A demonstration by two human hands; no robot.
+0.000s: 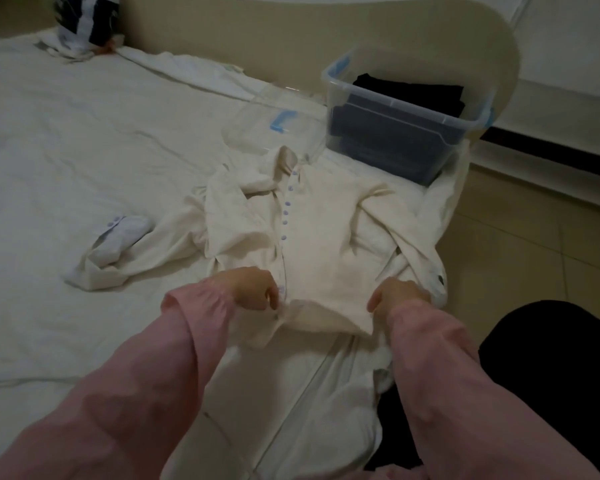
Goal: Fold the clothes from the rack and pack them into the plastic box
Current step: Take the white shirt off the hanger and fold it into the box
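Both hands pinch the near hem of a cream shirt (326,244) spread on the bed (66,168), left hand (253,287) by the button line, right hand (397,294) opposite; beyond stands the plastic box (399,140) holding dark folded clothes (388,112)

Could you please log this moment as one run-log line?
cream shirt: on bed | left hand: grips hem | right hand: grips hem | plastic box: holds dark clothes

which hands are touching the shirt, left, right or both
Touching, both. The head view shows the left hand pinching the shirt at its hem and the right hand gripping the hem's other end.
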